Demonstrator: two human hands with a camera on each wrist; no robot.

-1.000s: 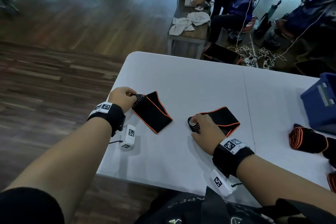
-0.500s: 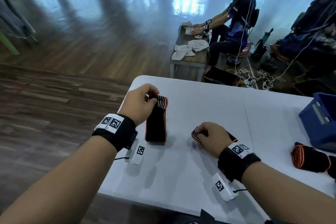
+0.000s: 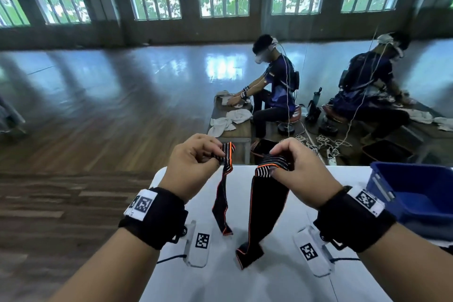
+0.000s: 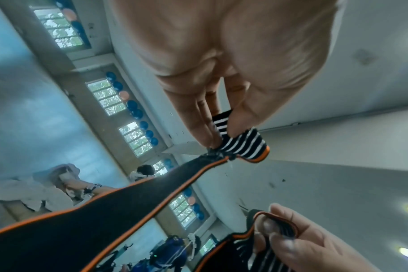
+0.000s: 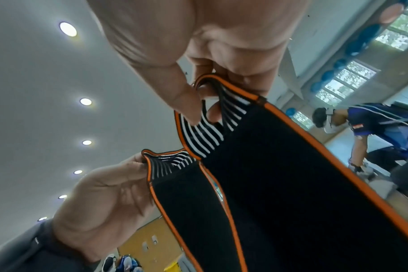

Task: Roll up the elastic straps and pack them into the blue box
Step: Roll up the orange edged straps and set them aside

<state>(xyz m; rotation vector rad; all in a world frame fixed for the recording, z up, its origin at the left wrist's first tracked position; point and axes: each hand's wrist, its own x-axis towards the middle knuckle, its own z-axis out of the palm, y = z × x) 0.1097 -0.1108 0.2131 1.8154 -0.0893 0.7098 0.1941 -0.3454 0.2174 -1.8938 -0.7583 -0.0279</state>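
Each hand holds up its own black elastic strap with orange edging above the white table (image 3: 269,282). My left hand (image 3: 215,157) pinches the striped end of the narrower-looking strap (image 3: 221,201), which hangs twisted with its tip near the table. My right hand (image 3: 274,167) pinches the striped end of the other strap (image 3: 267,206), whose lower end folds on the table. The left wrist view shows thumb and fingers of the left hand (image 4: 224,132) clamping the stripes. In the right wrist view the right hand (image 5: 203,110) grips the folded striped end. The blue box (image 3: 416,193) stands open at the right.
Beyond the table's far edge a person (image 3: 274,86) sits at a low wooden bench (image 3: 235,130) with white towels. Another person (image 3: 372,86) sits further right. Cables (image 3: 326,144) and a dark bin (image 3: 387,152) lie on the floor.
Both hands have lifted the straps off the table into the air, so they now hang down. The head view has tilted up toward the room.
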